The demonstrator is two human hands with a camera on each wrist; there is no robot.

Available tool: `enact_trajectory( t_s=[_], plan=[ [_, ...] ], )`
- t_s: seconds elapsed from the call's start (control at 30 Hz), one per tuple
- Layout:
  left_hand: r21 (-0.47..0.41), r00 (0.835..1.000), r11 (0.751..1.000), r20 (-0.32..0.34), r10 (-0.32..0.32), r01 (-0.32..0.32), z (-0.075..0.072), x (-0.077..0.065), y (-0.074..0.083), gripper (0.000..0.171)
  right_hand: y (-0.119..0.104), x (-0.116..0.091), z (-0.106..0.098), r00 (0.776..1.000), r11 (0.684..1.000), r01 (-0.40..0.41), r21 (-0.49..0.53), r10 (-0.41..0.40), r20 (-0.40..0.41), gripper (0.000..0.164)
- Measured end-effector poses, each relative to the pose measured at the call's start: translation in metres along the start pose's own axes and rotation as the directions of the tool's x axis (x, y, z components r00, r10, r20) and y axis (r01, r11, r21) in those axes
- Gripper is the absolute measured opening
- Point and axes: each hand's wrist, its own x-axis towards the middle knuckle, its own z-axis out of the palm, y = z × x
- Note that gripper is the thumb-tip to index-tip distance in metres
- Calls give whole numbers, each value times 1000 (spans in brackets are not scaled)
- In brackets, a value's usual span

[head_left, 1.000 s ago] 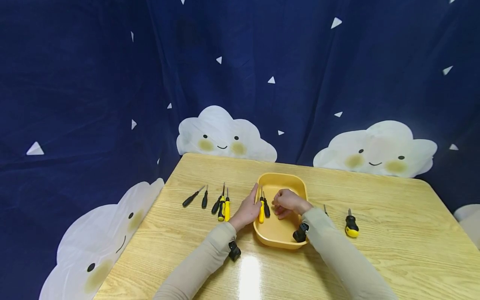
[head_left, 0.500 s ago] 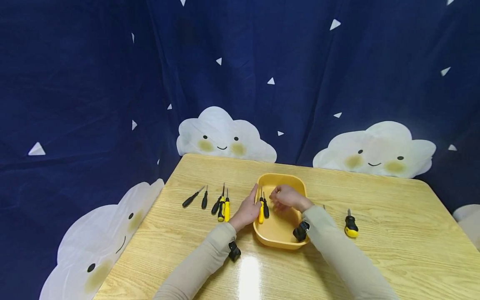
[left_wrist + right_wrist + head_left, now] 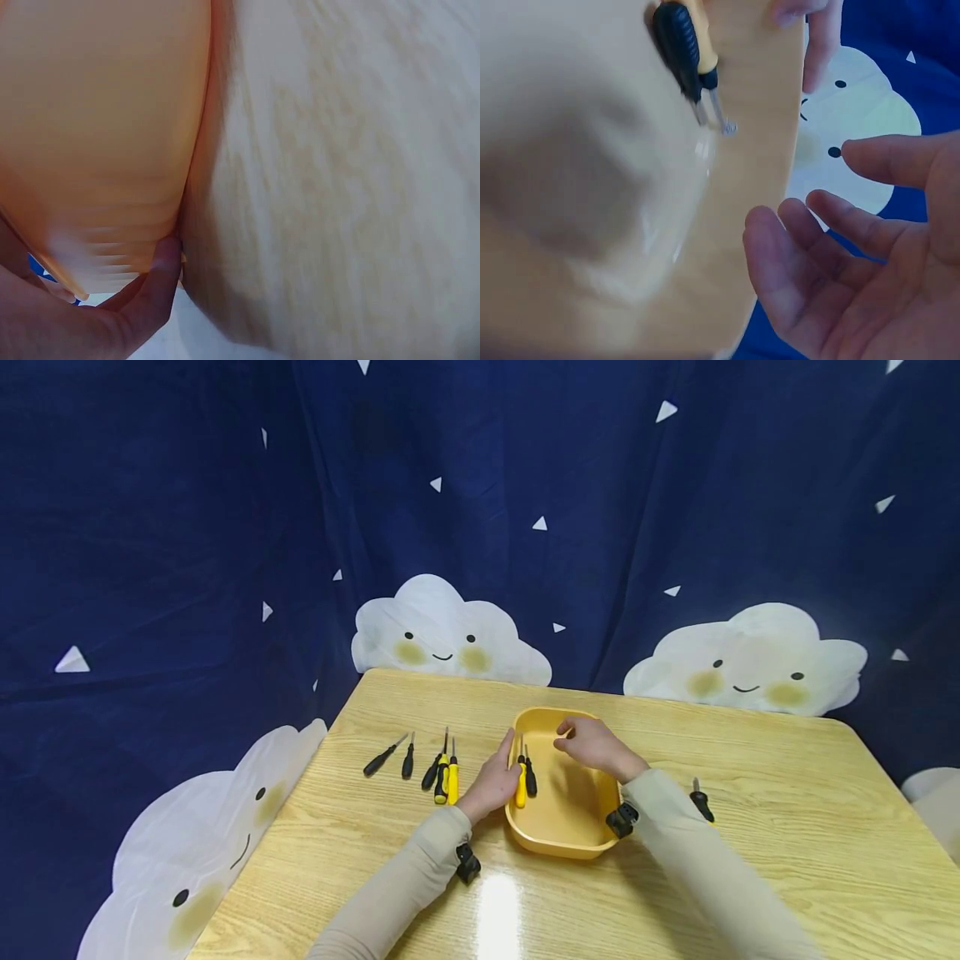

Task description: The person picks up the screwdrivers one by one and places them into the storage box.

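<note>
A yellow plastic tray stands on the table before me. Along its left side lie a yellow screwdriver and a black screwdriver, side by side with tips pointing away. My left hand grips the tray's left rim, its thumb over the edge by the yellow handle. In the left wrist view, bent fingers touch the outer wall. Over the tray's far right part is my right hand, holding nothing. The right wrist view shows its loosely bent fingers apart from the thumb.
Left of the tray, several screwdrivers lie in a row, among them a black one, a black-and-yellow one and a yellow one. A stubby screwdriver at right is partly behind the right sleeve. A blue curtain hangs behind.
My right hand has lifted away from the black screwdriver in the tray and moved right, toward the far right rim. The left hand keeps its place on the rim.
</note>
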Motion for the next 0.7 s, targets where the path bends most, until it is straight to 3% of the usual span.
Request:
enact_trajectory(
  t_s=[0.2, 0.7],
  plan=[
    [-12, 1000, 1000, 1, 14, -14, 0, 0, -2, 62, 5, -10, -13, 998, 988, 65, -140, -68, -17, 32],
    [-11, 1000, 1000, -8, 20, -20, -1, -3, 2, 62, 40, -30, -34, 997, 979, 51, -198, -60, -43, 33]
  ],
)
